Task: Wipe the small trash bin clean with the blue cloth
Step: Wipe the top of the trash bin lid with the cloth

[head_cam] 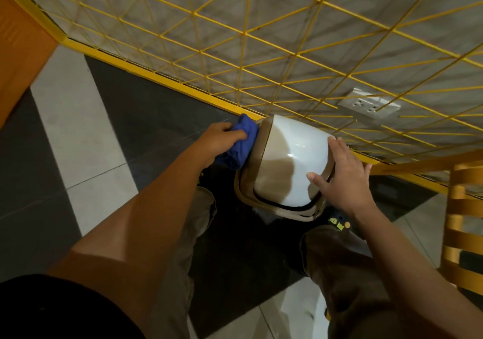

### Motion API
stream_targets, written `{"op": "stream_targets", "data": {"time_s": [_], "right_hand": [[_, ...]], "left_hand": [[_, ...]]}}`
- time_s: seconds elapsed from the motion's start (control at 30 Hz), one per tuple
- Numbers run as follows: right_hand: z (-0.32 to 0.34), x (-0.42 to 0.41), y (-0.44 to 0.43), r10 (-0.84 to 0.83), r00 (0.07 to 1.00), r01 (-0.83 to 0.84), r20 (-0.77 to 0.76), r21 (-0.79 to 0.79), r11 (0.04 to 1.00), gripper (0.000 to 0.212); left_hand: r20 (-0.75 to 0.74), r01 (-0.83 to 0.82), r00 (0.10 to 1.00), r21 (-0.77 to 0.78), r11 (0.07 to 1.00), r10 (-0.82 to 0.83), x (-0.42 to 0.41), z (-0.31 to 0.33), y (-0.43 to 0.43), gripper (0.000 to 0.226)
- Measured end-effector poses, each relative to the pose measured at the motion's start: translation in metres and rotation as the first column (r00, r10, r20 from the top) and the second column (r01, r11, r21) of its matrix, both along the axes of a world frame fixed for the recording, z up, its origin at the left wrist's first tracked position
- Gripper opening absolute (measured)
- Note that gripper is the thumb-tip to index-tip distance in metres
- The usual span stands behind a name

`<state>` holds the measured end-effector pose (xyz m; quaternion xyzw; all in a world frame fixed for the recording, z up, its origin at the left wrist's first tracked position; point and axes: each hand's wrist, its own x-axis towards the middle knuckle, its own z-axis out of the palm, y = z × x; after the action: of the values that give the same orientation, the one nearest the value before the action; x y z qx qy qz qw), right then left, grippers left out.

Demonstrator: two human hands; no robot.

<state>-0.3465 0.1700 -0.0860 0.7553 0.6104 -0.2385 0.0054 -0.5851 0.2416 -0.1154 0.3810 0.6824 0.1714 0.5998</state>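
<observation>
A small trash bin (290,155) with a glossy white lid and a tan rim stands on the floor between my feet, close to a yellow wire partition. My left hand (222,140) grips a bunched blue cloth (241,145) and holds it against the bin's left rim. My right hand (347,171) lies flat on the bin's right side, fingers spread and straight, thumb on the white lid. The bin's body below the rim is hidden from this angle.
The yellow wire grid partition (261,51) runs diagonally right behind the bin, with a white wall socket (368,104) beyond it. A yellow slatted chair (462,221) stands at the right. An orange panel (18,56) is at far left. Floor has dark and pale tiles.
</observation>
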Motion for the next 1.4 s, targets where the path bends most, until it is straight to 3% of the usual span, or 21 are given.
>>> {"op": "stream_targets", "data": {"time_s": [0.2,0.5,0.77,0.9,1.17,1.4], "right_hand": [[-0.002,0.0,0.0,0.006,1.0,-0.006,-0.001,0.009,1.0,0.086],[0.0,-0.002,-0.001,0.001,1.0,-0.001,-0.011,0.01,1.0,0.086],[0.001,-0.003,-0.001,-0.009,1.0,0.009,-0.015,0.011,1.0,0.086],[0.001,-0.005,-0.002,-0.016,1.0,0.016,-0.011,0.012,1.0,0.086],[0.001,-0.006,-0.002,-0.01,1.0,0.01,0.0,0.009,1.0,0.087],[-0.002,-0.004,-0.002,-0.009,1.0,0.009,-0.005,0.013,1.0,0.09]], "left_hand": [[0.001,-0.001,1.0,0.016,1.0,0.001,0.003,-0.006,-0.011,0.013],[-0.075,0.289,0.946,-0.254,0.923,-0.317,-0.013,0.005,-0.015,0.017],[-0.048,0.032,0.998,-0.107,0.994,-0.037,-0.002,0.004,-0.026,0.006],[-0.077,0.051,0.995,-0.151,0.987,-0.064,0.004,0.007,-0.038,0.028],[-0.191,0.05,0.977,-0.222,0.974,-0.094,0.015,0.004,-0.078,0.036],[-0.125,-0.101,0.99,-0.349,0.932,0.06,0.025,-0.004,-0.097,0.039]]}}
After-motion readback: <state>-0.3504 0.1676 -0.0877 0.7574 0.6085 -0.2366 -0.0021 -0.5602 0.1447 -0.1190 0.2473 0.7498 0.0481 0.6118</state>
